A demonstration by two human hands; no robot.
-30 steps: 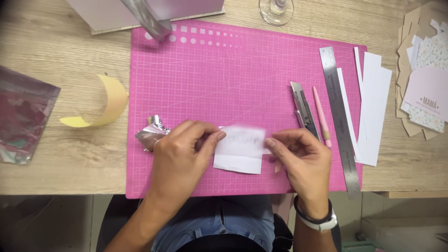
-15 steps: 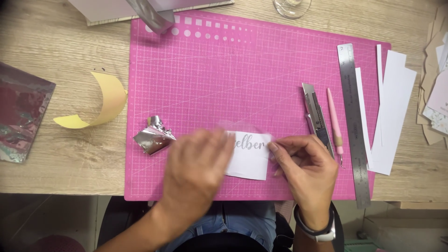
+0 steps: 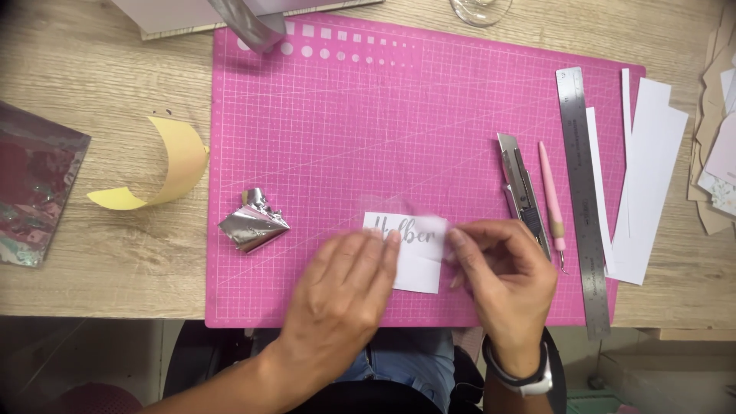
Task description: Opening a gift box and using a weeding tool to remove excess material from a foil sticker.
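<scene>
A small white card [image 3: 418,257] with silver lettering is laid flat on the pink cutting mat [image 3: 399,130], near its front edge. The card's left part is pressed down by the flat, extended fingers of the left hand [image 3: 345,295]; nothing is gripped. Its right edge is pinched between the thumb and fingertips of the right hand [image 3: 502,276], with a thin clear film seen at the card's top. A crumpled piece of silver foil [image 3: 253,222] is left on the mat to the left. A utility knife [image 3: 523,192], a pink pen tool [image 3: 552,203] and a steel ruler [image 3: 584,199] are lined up to the right, beside white paper strips [image 3: 648,176]. A yellow paper curl [image 3: 165,169] is seen on the wooden table [image 3: 92,261].
</scene>
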